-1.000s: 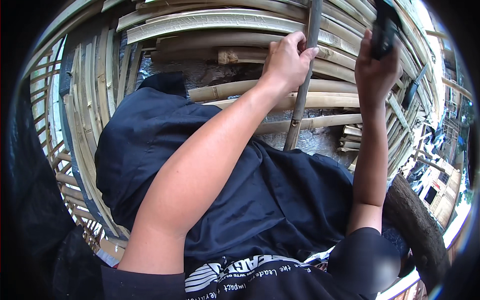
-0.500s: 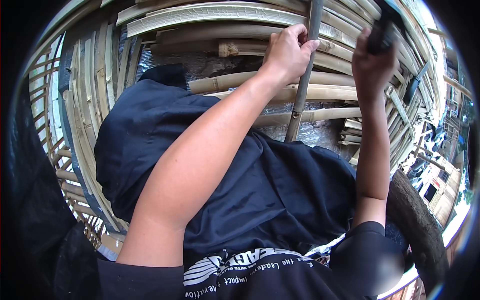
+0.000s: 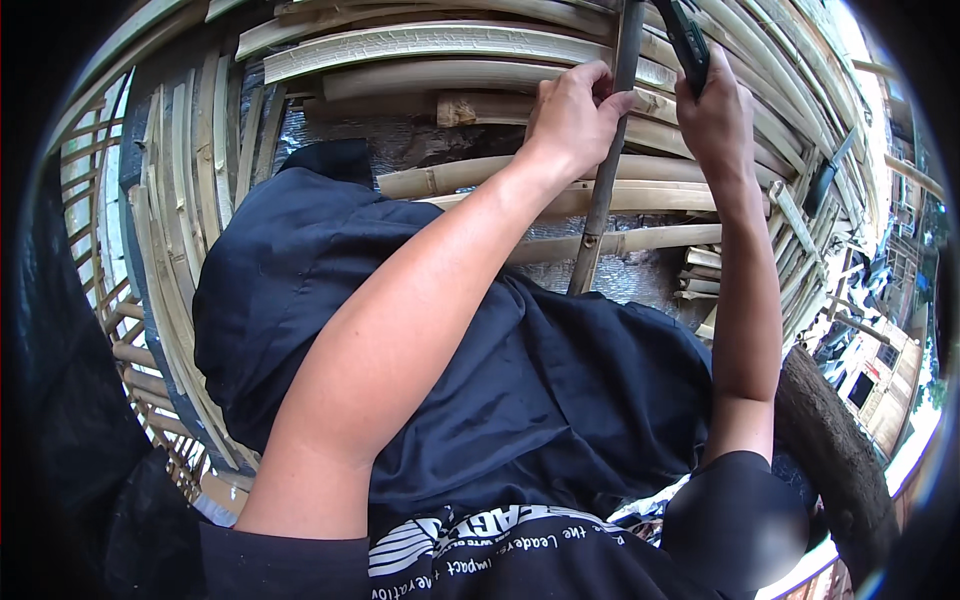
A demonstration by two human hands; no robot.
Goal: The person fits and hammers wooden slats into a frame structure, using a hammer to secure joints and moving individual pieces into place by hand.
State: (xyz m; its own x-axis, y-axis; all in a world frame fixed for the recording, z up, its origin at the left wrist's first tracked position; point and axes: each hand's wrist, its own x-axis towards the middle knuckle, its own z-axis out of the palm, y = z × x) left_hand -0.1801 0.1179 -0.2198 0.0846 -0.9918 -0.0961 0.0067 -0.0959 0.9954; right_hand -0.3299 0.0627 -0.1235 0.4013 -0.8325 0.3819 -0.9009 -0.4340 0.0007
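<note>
My left hand (image 3: pixel 575 115) is closed at the left edge of a long, dark bamboo pole (image 3: pixel 604 190), its thumb lying over the pole's edge; the other fingertips are partly hidden. The pole runs steeply from the top of the view down to the dark cloth over my lap. Right of the pole, my right hand (image 3: pixel 718 120) is raised and wrapped around a black-handled tool (image 3: pixel 686 42). That tool slants up and left toward the pole, and its far end is cut off by the top of the view. Pale split bamboo strips (image 3: pixel 440 45) lie crosswise behind both hands.
A knife with a black handle (image 3: pixel 822 188) rests on the strips at right. Short bamboo pieces (image 3: pixel 702 270) are stacked near my right forearm. More slats (image 3: pixel 205 150) stand at left, beside a bamboo lattice (image 3: pixel 92 190). A thick brown log (image 3: pixel 830 430) slants at lower right.
My right hand has swung left and slightly down with the tool, closer to the pole. The left hand stays at the pole, a little lower in view.
</note>
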